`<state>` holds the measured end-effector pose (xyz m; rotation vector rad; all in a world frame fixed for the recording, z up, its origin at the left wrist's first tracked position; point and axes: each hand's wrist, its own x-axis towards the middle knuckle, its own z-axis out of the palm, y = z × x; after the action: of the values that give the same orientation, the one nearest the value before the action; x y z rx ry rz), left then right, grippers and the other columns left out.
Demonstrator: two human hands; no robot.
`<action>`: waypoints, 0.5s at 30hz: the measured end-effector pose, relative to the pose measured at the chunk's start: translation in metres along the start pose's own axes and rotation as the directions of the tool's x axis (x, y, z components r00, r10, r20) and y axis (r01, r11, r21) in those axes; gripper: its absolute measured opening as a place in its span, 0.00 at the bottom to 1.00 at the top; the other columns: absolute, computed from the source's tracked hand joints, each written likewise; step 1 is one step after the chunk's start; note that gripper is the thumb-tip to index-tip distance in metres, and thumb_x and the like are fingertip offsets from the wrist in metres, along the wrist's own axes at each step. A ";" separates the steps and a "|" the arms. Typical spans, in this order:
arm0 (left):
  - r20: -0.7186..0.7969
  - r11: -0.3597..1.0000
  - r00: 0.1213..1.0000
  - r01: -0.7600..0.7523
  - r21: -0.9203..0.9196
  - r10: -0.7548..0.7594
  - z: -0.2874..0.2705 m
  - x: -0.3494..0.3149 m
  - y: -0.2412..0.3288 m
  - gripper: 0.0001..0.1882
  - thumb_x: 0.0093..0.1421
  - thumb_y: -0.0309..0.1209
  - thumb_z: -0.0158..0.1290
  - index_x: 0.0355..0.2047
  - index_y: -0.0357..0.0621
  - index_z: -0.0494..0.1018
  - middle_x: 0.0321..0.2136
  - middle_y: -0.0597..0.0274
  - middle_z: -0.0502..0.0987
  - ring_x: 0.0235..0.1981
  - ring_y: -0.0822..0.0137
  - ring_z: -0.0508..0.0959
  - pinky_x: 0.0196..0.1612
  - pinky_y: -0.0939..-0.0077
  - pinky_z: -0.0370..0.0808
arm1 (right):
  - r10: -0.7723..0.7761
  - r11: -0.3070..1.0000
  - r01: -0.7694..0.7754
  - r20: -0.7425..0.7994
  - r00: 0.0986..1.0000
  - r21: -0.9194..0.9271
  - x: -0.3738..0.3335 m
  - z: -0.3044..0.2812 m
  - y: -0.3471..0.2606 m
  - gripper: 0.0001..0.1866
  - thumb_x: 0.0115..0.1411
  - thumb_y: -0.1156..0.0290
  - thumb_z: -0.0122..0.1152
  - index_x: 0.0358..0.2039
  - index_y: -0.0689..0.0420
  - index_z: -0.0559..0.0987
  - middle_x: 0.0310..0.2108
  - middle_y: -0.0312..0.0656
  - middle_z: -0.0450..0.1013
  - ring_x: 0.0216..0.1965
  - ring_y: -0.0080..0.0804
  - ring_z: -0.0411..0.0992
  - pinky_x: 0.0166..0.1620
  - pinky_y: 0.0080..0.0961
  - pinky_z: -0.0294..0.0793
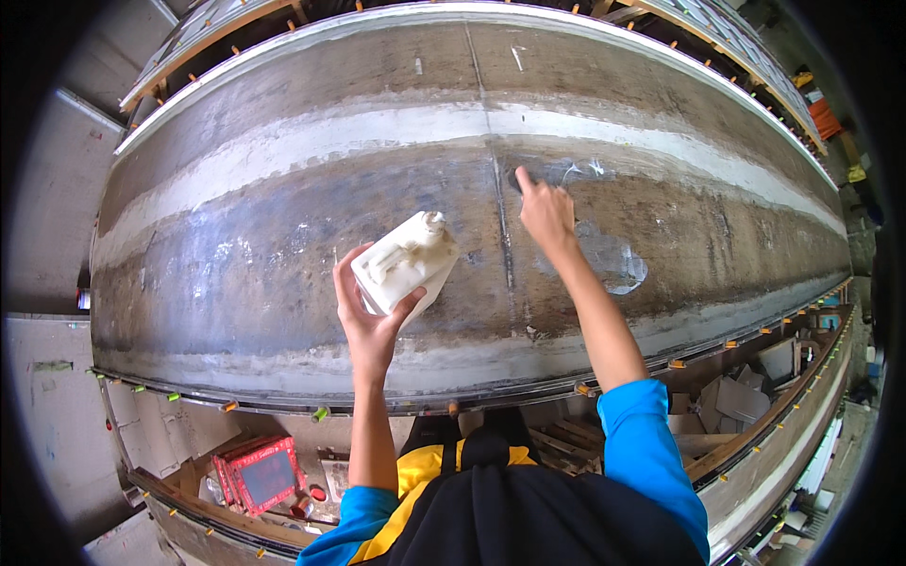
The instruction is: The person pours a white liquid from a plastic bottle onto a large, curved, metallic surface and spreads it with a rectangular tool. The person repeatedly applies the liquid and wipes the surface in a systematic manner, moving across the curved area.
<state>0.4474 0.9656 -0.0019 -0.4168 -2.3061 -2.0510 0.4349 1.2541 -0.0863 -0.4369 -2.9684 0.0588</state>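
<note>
My left hand (366, 316) grips a white plastic jug (406, 264) from its near end, thumb on one side and fingers on the other. The jug is tilted above a long, stained work table (340, 236), its neck pointing away from me. To the right, just past the dark seam across the tabletop, my right hand (547, 212) is low over the surface. Its index finger stretches forward while the other fingers curl in. Beside that fingertip shows a small dark patch; whether it is a held thing or a shadow is unclear. A shiny wet-looking patch (618, 264) lies near the right wrist.
Pale bands run lengthwise along the table. Orange and green pegs (321, 413) line its near edge. Below stand red-framed screens (264, 474) at left and cardboard scraps (741, 401) in a lower shelf at right. Another long table (717, 47) runs along the far side.
</note>
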 end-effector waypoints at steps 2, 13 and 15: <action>-0.041 1.000 0.999 -0.002 0.011 0.002 -0.005 -0.001 -0.004 0.39 0.39 0.35 0.68 0.49 0.40 0.61 0.44 0.57 0.68 0.47 0.62 0.69 0.51 0.67 0.66 | -0.128 0.990 0.124 -0.042 0.991 -0.072 -0.035 -0.002 -0.031 0.24 0.50 0.84 0.52 0.49 0.56 0.69 0.19 0.45 0.71 0.17 0.31 0.68 0.25 0.30 0.68; -0.125 1.000 0.992 0.005 0.011 -0.004 -0.008 -0.010 0.007 0.38 0.39 0.32 0.68 0.49 0.40 0.61 0.44 0.56 0.68 0.46 0.62 0.70 0.49 0.68 0.67 | 0.038 0.958 -0.038 0.008 0.999 0.283 -0.009 -0.045 -0.015 0.20 0.57 0.79 0.50 0.51 0.65 0.63 0.20 0.47 0.72 0.14 0.28 0.68 0.12 0.15 0.65; -0.116 0.999 0.993 -0.003 0.045 0.008 -0.007 -0.011 0.010 0.38 0.39 0.32 0.67 0.49 0.39 0.61 0.43 0.56 0.69 0.46 0.62 0.71 0.49 0.68 0.67 | 0.059 0.967 -0.066 0.032 0.998 0.246 0.036 -0.035 -0.008 0.24 0.55 0.77 0.52 0.53 0.63 0.62 0.20 0.49 0.73 0.16 0.34 0.71 0.15 0.25 0.70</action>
<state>0.4593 0.9579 0.0061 -0.2928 -2.2758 -1.9612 0.4039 1.2573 -0.0468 -0.4983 -2.9169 0.4388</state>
